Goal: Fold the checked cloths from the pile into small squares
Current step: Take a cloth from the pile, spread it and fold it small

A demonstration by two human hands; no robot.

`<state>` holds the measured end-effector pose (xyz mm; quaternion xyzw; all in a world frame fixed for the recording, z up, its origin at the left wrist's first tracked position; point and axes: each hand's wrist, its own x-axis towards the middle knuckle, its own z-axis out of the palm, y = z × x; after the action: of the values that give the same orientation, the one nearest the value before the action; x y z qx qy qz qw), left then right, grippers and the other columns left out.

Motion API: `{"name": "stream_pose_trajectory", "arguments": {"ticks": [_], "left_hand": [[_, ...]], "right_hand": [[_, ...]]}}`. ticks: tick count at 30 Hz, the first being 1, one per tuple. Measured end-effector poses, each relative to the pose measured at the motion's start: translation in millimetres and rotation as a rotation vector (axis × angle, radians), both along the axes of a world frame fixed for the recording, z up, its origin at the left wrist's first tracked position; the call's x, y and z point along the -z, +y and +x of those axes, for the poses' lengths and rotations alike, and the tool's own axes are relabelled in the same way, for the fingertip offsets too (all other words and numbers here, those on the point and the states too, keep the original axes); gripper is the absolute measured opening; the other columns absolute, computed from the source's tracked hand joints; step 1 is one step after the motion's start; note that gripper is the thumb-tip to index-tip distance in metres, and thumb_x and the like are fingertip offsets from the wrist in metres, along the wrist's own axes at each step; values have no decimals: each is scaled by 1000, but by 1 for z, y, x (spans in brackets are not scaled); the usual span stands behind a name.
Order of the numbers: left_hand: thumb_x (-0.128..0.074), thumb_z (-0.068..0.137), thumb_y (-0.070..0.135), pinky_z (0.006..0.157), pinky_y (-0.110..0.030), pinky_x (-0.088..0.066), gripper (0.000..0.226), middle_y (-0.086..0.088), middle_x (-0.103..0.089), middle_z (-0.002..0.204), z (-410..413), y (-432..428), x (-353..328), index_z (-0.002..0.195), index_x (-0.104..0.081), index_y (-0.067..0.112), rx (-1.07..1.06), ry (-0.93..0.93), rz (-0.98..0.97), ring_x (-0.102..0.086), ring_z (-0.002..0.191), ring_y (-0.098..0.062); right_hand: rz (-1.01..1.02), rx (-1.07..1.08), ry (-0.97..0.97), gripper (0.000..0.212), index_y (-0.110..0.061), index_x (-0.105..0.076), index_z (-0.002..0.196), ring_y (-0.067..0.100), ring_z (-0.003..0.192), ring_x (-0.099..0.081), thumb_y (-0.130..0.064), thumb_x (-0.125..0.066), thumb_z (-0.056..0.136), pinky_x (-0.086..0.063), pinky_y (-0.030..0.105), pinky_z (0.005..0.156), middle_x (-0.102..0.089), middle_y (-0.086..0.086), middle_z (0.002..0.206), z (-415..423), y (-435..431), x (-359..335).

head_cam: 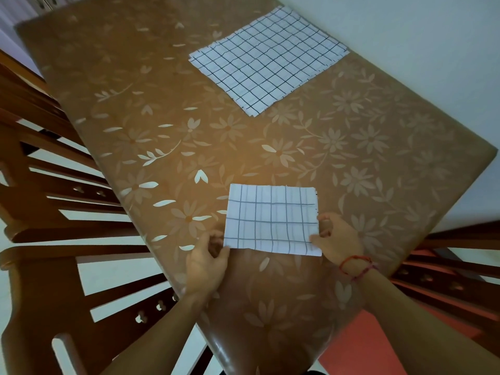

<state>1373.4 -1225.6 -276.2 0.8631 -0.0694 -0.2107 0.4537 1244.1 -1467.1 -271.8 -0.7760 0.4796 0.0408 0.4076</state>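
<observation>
A white checked cloth (272,219), folded to a rectangle, lies flat near the front of the table. My left hand (207,262) pinches its near left corner between thumb and fingers. My right hand (336,236) pinches the near right corner, with its thumb over the cloth's right edge; a red thread bracelet sits on that wrist. The pile of unfolded checked cloths (267,59) lies flat at the far end of the table, well away from both hands.
The table (162,109) wears a brown cover printed with pale flowers. Wooden chairs (54,185) stand along its left side, and another chair (460,272) is at the right. A pale wall runs behind the right edge.
</observation>
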Motion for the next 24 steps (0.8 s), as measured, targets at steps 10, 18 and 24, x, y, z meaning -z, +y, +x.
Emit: {"name": "stream_pose_trajectory", "arguments": {"ticks": [10,18,24], "left_hand": [[-66,90,21,65,-21,-44,15,10,-62,78,4,3,10,93,-53,29,141,1,160,-58,75,-5],[-52,93,22,75,-30,-53,17,0,-57,113,-3,22,17,105,-61,15,633,-643,263,-54,100,-16],[-41,89,23,116,-34,-15,47,-13,-56,137,-22,29,29,128,-61,3,862,-818,402,-46,130,-25]], "right_hand": [[-66,-31,21,34,-20,-57,113,1,65,-50,-10,-64,81,-33,14,54,-57,-6,69,-1,4,0],[-262,-116,62,27,-22,-55,103,19,85,-56,-22,-65,78,-44,27,68,-56,1,103,-7,11,-5],[-506,-524,-72,51,-12,-51,130,28,121,-46,-29,-59,82,-48,43,96,-47,12,131,2,69,2]]}}
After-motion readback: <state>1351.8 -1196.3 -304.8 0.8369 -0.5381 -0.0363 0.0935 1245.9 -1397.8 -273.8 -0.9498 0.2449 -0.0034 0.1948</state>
